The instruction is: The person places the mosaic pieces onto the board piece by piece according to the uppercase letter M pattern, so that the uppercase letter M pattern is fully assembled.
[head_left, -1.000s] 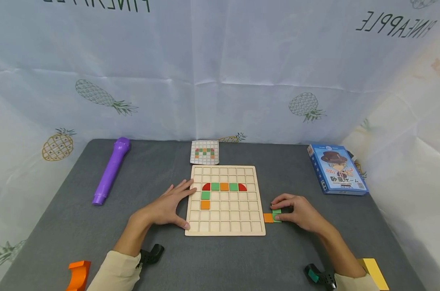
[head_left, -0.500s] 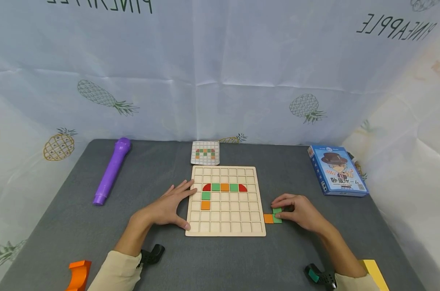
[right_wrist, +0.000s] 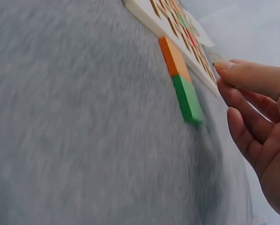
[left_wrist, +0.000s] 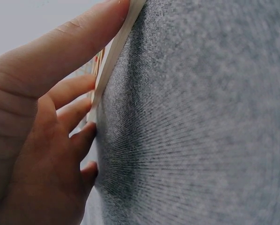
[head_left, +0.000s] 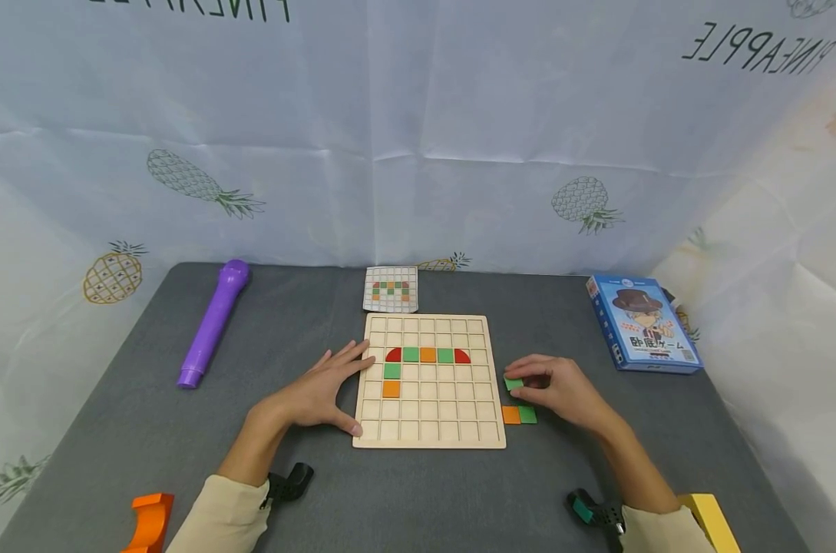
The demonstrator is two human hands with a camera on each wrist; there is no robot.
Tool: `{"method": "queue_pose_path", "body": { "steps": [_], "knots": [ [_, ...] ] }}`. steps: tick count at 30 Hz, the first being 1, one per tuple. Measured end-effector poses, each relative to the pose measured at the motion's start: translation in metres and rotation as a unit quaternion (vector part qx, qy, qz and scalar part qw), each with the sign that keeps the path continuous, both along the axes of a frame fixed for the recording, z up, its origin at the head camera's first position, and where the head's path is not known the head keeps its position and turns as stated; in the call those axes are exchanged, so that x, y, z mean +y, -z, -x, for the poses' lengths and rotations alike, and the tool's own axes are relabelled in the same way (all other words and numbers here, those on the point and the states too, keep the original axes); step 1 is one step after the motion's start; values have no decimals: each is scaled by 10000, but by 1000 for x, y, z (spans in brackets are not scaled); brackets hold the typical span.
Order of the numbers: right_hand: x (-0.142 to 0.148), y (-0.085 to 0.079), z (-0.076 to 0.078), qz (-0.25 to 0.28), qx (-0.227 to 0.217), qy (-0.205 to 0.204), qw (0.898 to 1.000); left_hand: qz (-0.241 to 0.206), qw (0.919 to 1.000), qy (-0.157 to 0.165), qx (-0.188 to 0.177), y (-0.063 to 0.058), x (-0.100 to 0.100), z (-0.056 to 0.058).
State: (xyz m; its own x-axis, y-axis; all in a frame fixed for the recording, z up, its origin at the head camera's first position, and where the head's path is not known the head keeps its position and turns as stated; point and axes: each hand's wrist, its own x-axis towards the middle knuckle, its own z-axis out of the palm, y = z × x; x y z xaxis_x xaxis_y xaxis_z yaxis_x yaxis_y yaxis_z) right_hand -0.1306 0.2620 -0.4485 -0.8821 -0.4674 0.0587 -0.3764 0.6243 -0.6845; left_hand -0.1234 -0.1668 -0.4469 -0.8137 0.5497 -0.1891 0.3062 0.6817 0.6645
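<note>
A wooden grid board (head_left: 447, 419) lies mid-table. In its cells are red quarter-round pieces (head_left: 393, 355), green squares (head_left: 392, 371) and orange squares (head_left: 391, 389), forming a row with two more down the left. My left hand (head_left: 314, 393) rests on the board's left edge, fingers spread, the thumb at the near corner. Just right of the board, my right hand (head_left: 563, 390) pinches a green square tile (head_left: 513, 383) between thumb and fingers. Below that hand, an orange tile (right_wrist: 175, 57) and another green tile (right_wrist: 188, 99) lie side by side on the cloth.
A small pattern card (head_left: 390, 306) stands against the board's far edge. A purple microphone-shaped stick (head_left: 213, 326) lies at left, a blue game box (head_left: 642, 322) at far right. An orange curved block (head_left: 150, 522) and a yellow block (head_left: 712, 522) sit near the front.
My right hand has lifted a green tile away from the other two and moved it slightly left and farther back, toward the board. The left hand stays put.
</note>
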Motion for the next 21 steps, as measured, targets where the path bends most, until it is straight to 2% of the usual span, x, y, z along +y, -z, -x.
{"method": "queue_pose_path", "body": {
  "steps": [13, 21],
  "knots": [
    [-30, -5, 12, 336, -162, -244, 9990, -15, 10000, 38, 8, 2, -1, 1],
    [-52, -4, 14, 588, -391, -401, 9967, 5, 10000, 20, -16, 3, -1, 2]
  ]
}}
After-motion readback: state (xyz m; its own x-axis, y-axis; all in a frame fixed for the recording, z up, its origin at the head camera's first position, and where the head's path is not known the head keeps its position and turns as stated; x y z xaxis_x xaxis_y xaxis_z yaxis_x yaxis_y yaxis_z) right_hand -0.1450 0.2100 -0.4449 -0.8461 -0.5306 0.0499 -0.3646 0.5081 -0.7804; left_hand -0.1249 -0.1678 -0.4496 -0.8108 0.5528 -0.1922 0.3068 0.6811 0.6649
